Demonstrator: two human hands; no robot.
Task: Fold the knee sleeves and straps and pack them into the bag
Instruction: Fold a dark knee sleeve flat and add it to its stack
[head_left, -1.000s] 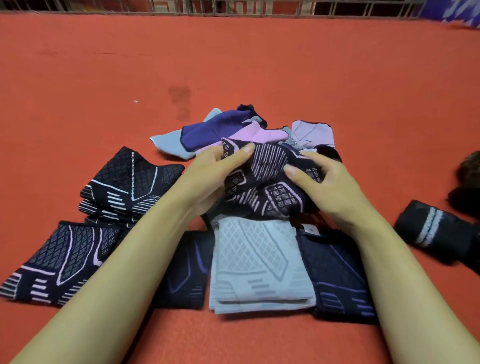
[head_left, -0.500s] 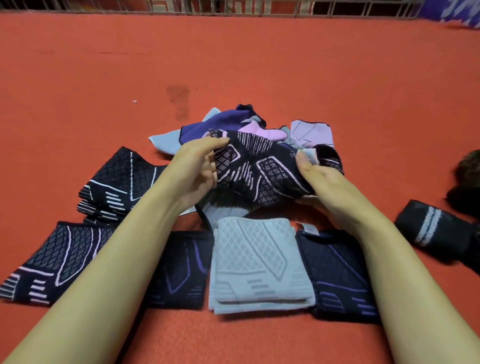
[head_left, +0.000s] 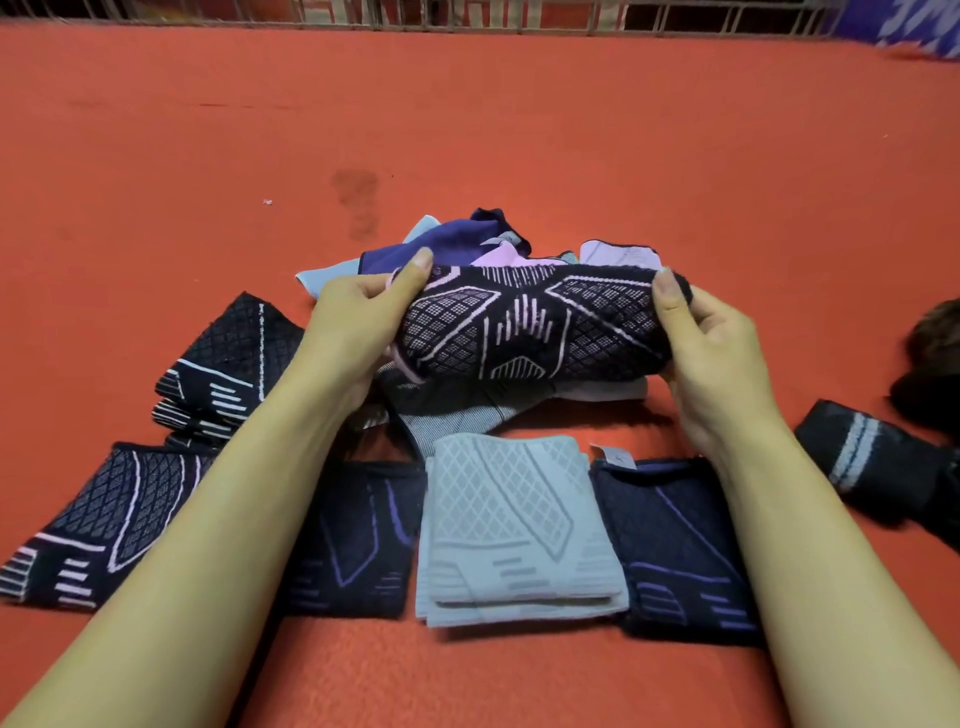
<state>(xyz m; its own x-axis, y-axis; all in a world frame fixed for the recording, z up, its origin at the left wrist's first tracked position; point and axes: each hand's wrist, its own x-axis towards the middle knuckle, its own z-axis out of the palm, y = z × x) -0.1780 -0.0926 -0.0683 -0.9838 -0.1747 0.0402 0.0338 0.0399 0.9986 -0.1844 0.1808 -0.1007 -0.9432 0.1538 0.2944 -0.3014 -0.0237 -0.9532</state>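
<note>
Both hands have the black-and-pink knee sleeve (head_left: 530, 322) stretched sideways just above the loose pile (head_left: 467, 244), the left hand (head_left: 358, 322) pinching 1 end and the right hand (head_left: 711, 343) clamped on the other, likely to square it for folding. Folded sleeves, a grey one (head_left: 514, 530) among them, lie in a row nearer on the red floor (head_left: 519, 130). Half a second ago it was bunched; now it is spread wider. No bag shows.

Two bare forearms, sleeveless to the frame edge, left grip (head_left: 358, 322) and right grip (head_left: 711, 353) ungloved, short plain nails
</note>
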